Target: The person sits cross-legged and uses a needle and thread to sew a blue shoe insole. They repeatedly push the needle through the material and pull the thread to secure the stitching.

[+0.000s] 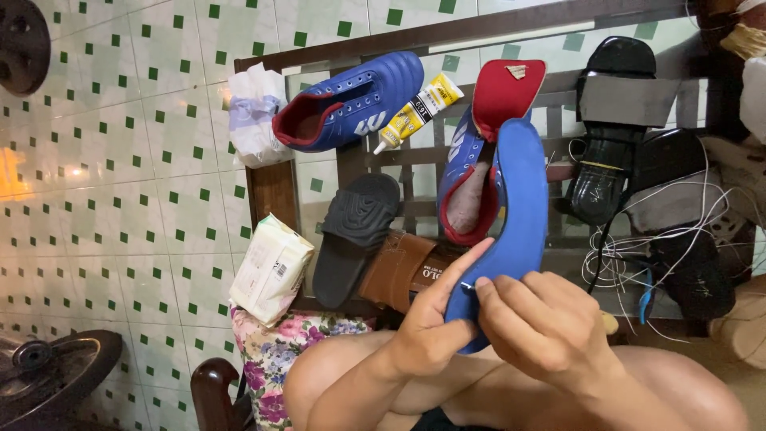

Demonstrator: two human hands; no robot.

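My left hand point(435, 315) grips the near end of a blue shoe insole point(515, 199), index finger stretched along its edge. My right hand point(542, 323) pinches that same near end from the right, with a small metal bit between its fingertips. The insole stands upright in front of a blue sports shoe point(471, 179) with red lining. Above that shoe, a red insole point(504, 92) lies on the wooden rack point(275, 191). A second blue sports shoe point(351, 104) lies on its side at the rack's upper left, beside a yellow glue tube point(419, 112).
A dark slide sandal point(355, 235) and a brown leather piece point(399, 271) lie in front of my knees. Black shoes point(610, 136) and tangled white thread point(654, 231) fill the right. A white packet point(270, 267), a plastic bag point(254, 112) and flowered cloth point(275, 351) lie left.
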